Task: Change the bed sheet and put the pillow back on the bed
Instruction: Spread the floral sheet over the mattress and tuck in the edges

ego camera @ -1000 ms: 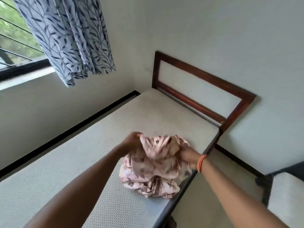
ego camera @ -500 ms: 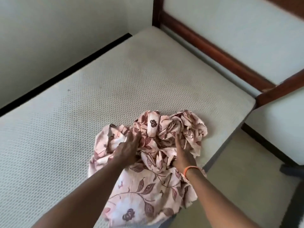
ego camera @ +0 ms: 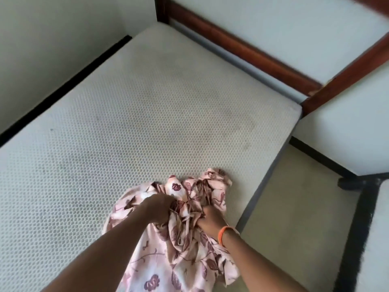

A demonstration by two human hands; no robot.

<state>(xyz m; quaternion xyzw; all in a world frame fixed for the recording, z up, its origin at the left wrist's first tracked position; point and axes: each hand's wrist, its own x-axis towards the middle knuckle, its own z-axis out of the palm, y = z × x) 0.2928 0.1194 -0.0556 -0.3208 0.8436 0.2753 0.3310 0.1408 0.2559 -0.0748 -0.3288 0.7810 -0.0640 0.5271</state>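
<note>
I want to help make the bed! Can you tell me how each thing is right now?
Floral bed sheet: bunched up at the mattress's near edge, not spread.
Mattress: bare, uncovered.
Left hand: gripping the sheet.
Right hand: gripping the sheet.
Orange wristband: on the right wrist.
Wooden headboard: upright against the wall.
Pillow: not in view.

Both bare forearms are reaching forward from the near edge, converging toward the middle. The left hand [ego camera: 159,208] is curling its fingers into a bunch of cloth, knuckles up. The right hand [ego camera: 210,221], an orange band at its wrist, is gripping the same bunch just beside it.
</note>
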